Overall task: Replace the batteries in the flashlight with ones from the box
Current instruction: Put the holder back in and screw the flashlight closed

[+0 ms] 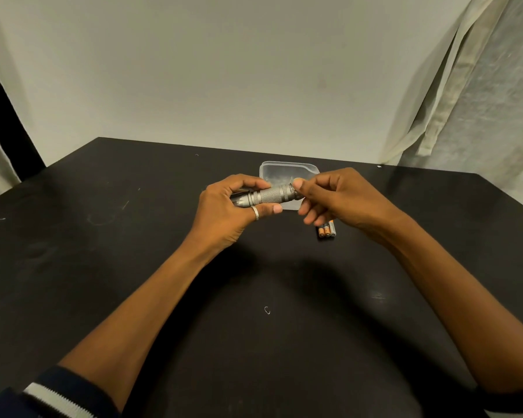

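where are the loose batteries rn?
Head view: the batteries lie side by side on the black table, right of centre, just below the right hand and nearer the person than the clear plastic box.

Our single head view: we look forward and down from above desk (103, 267), wide-angle, close over both forearms, facing wall (224, 70) beyond far desk edge. We have no second view.

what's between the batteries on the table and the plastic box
In the head view, the right hand hangs between the batteries and the plastic box.
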